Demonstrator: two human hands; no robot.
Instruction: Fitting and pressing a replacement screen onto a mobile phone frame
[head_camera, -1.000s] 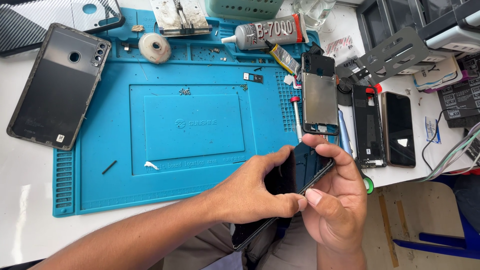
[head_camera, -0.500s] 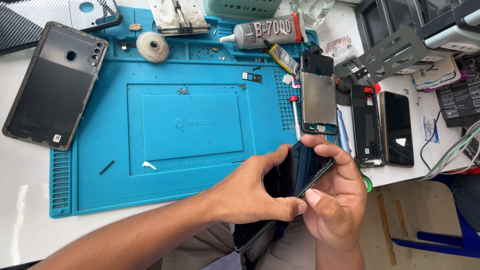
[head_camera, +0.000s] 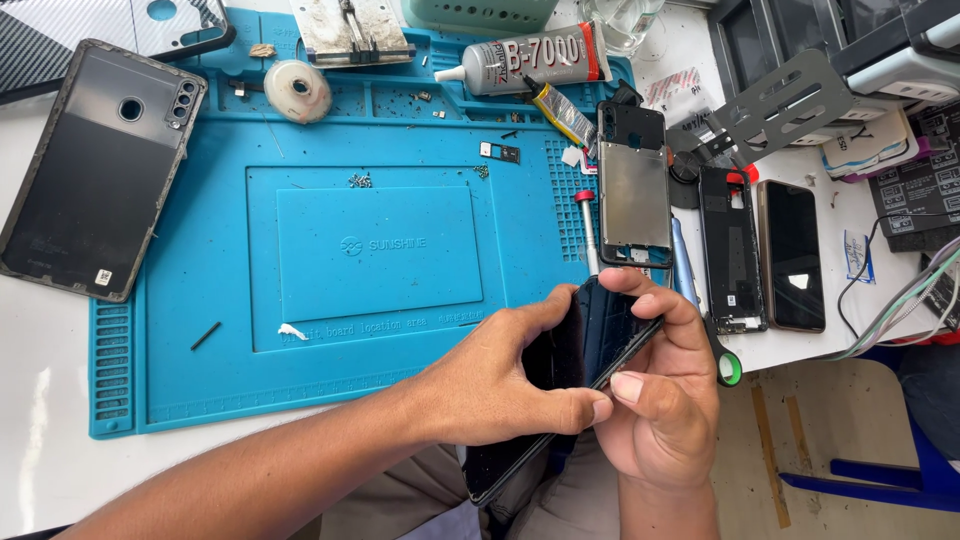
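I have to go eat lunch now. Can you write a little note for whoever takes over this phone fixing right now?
Left hand and right hand: both grip the thin black phone screen panel, held on edge over the lap, off the blue rubber work mat.
Bare metal phone frame lies at the mat's right edge; dark glossy back cover at its left; grey glue tube at the top.
Done: the phone lies in separate parts.
Left: panel not yet on the frame.

Both hands (head_camera: 560, 400) around dark phone (head_camera: 590, 345)
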